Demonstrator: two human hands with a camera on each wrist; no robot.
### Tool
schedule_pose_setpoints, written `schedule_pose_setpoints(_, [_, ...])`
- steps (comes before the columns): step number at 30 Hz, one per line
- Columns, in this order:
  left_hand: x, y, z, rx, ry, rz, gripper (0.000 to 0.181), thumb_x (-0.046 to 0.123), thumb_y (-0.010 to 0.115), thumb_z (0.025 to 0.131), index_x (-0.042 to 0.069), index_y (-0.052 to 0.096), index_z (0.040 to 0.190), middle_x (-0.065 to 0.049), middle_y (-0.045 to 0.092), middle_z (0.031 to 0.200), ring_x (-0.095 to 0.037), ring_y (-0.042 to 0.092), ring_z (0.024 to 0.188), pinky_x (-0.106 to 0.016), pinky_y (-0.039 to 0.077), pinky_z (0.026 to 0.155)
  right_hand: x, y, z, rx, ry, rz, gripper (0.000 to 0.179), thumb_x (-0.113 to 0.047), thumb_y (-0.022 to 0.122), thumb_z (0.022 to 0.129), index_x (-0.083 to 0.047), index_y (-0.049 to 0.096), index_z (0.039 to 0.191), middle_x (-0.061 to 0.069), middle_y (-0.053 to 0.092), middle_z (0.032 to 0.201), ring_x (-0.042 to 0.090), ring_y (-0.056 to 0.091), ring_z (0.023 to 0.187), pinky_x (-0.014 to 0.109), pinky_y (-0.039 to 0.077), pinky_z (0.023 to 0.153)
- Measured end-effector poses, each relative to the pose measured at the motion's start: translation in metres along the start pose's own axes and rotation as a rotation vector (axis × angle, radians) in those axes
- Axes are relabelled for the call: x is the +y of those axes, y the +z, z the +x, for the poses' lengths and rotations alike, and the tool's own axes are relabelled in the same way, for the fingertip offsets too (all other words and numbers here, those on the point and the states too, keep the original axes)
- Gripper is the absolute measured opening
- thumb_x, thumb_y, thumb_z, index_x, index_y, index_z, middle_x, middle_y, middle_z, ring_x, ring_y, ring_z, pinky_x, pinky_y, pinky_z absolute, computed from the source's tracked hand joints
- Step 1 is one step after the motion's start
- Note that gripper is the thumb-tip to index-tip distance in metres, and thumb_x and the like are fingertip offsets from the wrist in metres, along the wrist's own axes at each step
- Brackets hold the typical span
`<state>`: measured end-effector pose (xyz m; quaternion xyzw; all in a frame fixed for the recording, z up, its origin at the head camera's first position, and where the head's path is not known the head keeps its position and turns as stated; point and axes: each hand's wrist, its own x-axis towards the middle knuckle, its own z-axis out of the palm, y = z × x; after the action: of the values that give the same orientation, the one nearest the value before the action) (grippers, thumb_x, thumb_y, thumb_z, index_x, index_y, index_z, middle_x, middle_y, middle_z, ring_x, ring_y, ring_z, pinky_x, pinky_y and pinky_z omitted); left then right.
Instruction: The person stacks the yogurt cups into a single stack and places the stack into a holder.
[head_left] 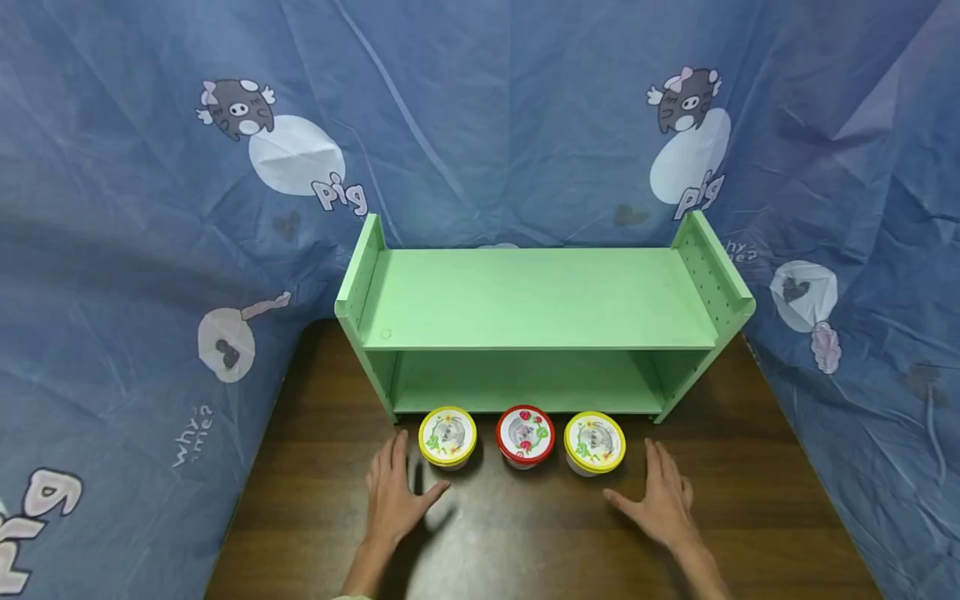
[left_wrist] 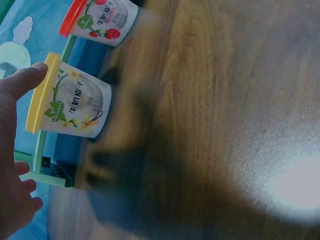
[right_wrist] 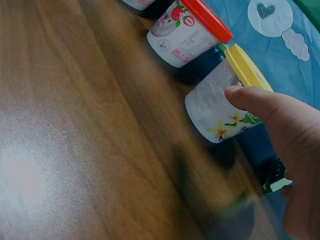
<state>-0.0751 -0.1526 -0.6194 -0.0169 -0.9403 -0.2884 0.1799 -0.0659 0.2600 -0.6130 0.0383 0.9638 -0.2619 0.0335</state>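
Three white tubs stand in a row on the table. A yellow-lidded tub (head_left: 447,436) with printed flowers is at the left, a red-lidded tub (head_left: 525,437) with strawberries in the middle, and another yellow-lidded tub (head_left: 595,443) at the right. My left hand (head_left: 394,493) is spread just left of the left tub (left_wrist: 75,102), its thumb overlapping the lid's edge in the left wrist view. On the other side, my right hand (head_left: 662,502) has its thumb and fingers apart beside the right tub (right_wrist: 210,102). The right thumb overlaps that tub's side in the right wrist view. Neither hand grips anything.
Directly behind the tubs stands a light green two-level shelf (head_left: 540,300) with raised side panels. The brown wooden table (head_left: 517,542) reaches toward me. Blue cloth (head_left: 465,108) with pig prints hangs behind and at both sides.
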Motion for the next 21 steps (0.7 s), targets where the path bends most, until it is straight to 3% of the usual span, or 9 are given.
schedule_pose_setpoints(10, [-0.001,0.013,-0.004,-0.013,-0.103,-0.090,0.108,0.040,0.091,0.060,0.000,0.040,0.146,-0.030,0.049,0.140,-0.048,0.046,0.128,-0.067,0.037,0.102,0.003,0.016,0.006,0.009,0.059,0.186,0.127,-0.047,0.089,0.068,0.003,0.013,0.157,0.035,0.016,0.161,0.055,0.023,0.146,0.078,0.019,0.110])
schedule_pose_setpoints(16, [-0.004,0.022,-0.004,-0.037,-0.175,-0.141,0.109,0.041,0.089,0.062,0.000,0.038,0.149,-0.029,0.048,0.143,-0.047,0.044,0.131,-0.068,0.035,0.105,0.004,0.022,0.008,-0.006,0.093,0.234,0.127,-0.045,0.089,0.069,0.003,0.012,0.157,0.034,0.016,0.161,0.056,0.023,0.146,0.073,0.024,0.113])
schedule_pose_setpoints(21, [-0.005,0.028,-0.005,-0.034,-0.190,-0.165,0.109,0.040,0.090,0.062,0.000,0.039,0.149,-0.030,0.048,0.143,-0.048,0.044,0.132,-0.069,0.035,0.104,0.004,0.025,0.011,-0.014,0.103,0.254,0.125,-0.046,0.088,0.070,0.002,0.013,0.157,0.034,0.017,0.161,0.055,0.024,0.146,0.070,0.027,0.114])
